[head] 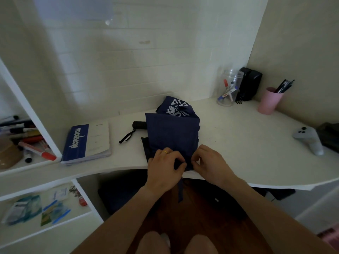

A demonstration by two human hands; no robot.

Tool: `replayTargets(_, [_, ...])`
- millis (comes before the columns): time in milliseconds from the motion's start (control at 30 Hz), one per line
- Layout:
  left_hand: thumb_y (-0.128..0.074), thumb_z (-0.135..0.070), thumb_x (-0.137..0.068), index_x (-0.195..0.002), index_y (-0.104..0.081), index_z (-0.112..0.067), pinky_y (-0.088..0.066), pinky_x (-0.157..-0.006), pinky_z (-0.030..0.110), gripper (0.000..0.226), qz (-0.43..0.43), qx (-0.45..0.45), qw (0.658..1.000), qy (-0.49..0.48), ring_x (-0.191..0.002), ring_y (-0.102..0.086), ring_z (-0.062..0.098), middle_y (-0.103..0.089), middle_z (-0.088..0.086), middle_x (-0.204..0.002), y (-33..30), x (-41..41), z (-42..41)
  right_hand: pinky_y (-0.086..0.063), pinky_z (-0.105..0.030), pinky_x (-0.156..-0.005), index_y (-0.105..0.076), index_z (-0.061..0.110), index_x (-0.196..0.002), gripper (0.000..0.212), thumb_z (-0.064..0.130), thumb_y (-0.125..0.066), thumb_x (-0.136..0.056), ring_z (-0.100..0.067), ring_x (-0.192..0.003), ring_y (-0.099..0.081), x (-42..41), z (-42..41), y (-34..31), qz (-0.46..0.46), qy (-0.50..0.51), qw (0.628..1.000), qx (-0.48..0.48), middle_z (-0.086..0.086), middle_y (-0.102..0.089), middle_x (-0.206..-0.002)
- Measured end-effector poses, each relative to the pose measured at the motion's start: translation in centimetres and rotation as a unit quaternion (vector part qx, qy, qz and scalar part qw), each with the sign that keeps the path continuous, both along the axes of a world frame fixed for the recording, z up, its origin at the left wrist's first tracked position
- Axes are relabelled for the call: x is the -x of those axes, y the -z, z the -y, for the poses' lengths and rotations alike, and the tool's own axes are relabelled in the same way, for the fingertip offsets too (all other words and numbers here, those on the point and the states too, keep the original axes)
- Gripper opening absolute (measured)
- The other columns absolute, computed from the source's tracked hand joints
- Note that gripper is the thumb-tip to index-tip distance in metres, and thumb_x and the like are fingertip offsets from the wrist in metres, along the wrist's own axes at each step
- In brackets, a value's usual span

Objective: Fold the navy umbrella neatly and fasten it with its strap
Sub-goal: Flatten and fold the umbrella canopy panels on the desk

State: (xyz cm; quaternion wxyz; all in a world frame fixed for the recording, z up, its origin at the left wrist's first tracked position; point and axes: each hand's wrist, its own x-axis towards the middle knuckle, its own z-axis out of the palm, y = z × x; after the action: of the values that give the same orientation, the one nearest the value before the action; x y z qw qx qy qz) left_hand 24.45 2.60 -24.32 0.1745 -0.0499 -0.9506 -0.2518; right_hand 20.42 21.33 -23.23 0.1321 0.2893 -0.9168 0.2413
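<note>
At the far left, a shelf beside the worktop holds a heap of markers and pens, and the lower shelf carries a few small packets. A blue-and-white notebook lies flat on the worktop just right of the shelf. Next comes the navy umbrella, lying across the middle of the worktop with its black handle pointing left and a wrist loop trailing toward the near edge; white lettering shows on the far folds. At its near edge the left hand and the right hand meet, each with curled fingers pinching the navy fabric, while a navy strap hangs down past the worktop's edge between the wrists. Farther right, at the back, a clear jar contains several markers, and a pink cup holds dark pens. A pale controller rests near the right edge.
</note>
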Motion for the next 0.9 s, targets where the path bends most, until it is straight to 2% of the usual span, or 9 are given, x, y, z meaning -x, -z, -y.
replayTargets(67, [-0.065, -0.050, -0.090, -0.096, -0.066, -0.040, -0.047, -0.087, 0.040, 0.012, 0.013, -0.034, 0.999, 0.003, -0.104, -0.053, 0.012, -0.059, -0.015, -0.104, -0.2, 0.1, 0.2, -0.040, -0.017, -0.064, -0.063, 0.015, -0.087, 0.004, 0.014, -0.067, -0.086, -0.005, -0.071, -0.050, 0.1, 0.0, 0.1, 0.008, -0.006, 1.000, 0.016, 0.007, -0.053, -0.088])
replayTargets(233, [-0.063, -0.048, -0.093, -0.095, -0.064, -0.038, -0.051, -0.087, 0.043, 0.011, 0.023, -0.072, 0.997, 0.017, -0.100, -0.053, 0.010, -0.060, -0.014, -0.102, -0.3, 0.1, 0.8, -0.042, -0.015, -0.064, -0.055, 0.018, -0.087, 0.011, 0.010, -0.061, -0.091, -0.008, -0.076, -0.055, 0.2, -0.6, 0.0, 0.071, -0.013, 0.991, 0.110, 0.002, -0.057, -0.089])
replayTargets(400, [-0.059, -0.049, -0.095, -0.097, -0.059, -0.040, -0.052, -0.083, 0.044, 0.010, 0.009, -0.068, 0.997, 0.037, -0.095, -0.052, 0.010, -0.061, -0.016, -0.100, -0.1, -0.2, 1.1, -0.044, -0.013, -0.069, -0.057, 0.021, -0.089, 0.014, 0.008, -0.060, -0.094, -0.006, -0.084, -0.059, 0.1, -1.0, -0.3, 0.117, -0.008, 0.979, 0.164, 0.002, -0.063, -0.092])
replayTargets(500, [-0.057, -0.050, -0.096, -0.098, -0.056, -0.041, -0.051, -0.083, 0.044, 0.009, 0.002, -0.059, 0.997, 0.040, -0.095, -0.052, 0.009, -0.061, -0.017, -0.100, 0.0, -0.2, 1.0, -0.047, -0.013, -0.068, -0.062, 0.021, -0.091, 0.008, 0.014, -0.067, -0.092, -0.006, -0.082, -0.062, -0.1, -1.0, -0.5, 0.134, 0.005, 0.970, 0.204, 0.005, -0.067, -0.092])
replayTargets(667, [-0.056, -0.051, -0.096, -0.099, -0.055, -0.042, -0.052, -0.081, 0.044, 0.010, -0.009, -0.042, 0.998, 0.042, -0.094, -0.053, 0.009, -0.061, -0.017, -0.100, 0.2, -0.2, 1.0, -0.044, -0.012, -0.063, -0.070, 0.022, -0.087, 0.013, 0.012, -0.077, -0.083, -0.010, -0.074, -0.063, 0.1, -1.1, -0.9, 0.087, -0.023, 0.983, 0.163, 0.006, -0.063, -0.089])
replayTargets(900, [-0.056, -0.051, -0.096, -0.099, -0.055, -0.042, -0.051, -0.079, 0.043, 0.009, -0.020, -0.034, 0.998, 0.046, -0.093, -0.052, 0.009, -0.059, -0.017, -0.098, 0.3, -0.4, 1.0, -0.043, -0.012, -0.068, -0.061, 0.025, -0.089, 0.014, 0.012, -0.066, -0.093, -0.008, -0.082, -0.058, 0.2, -1.6, -0.6, 0.063, -0.035, 0.990, 0.125, 0.007, -0.059, -0.092])
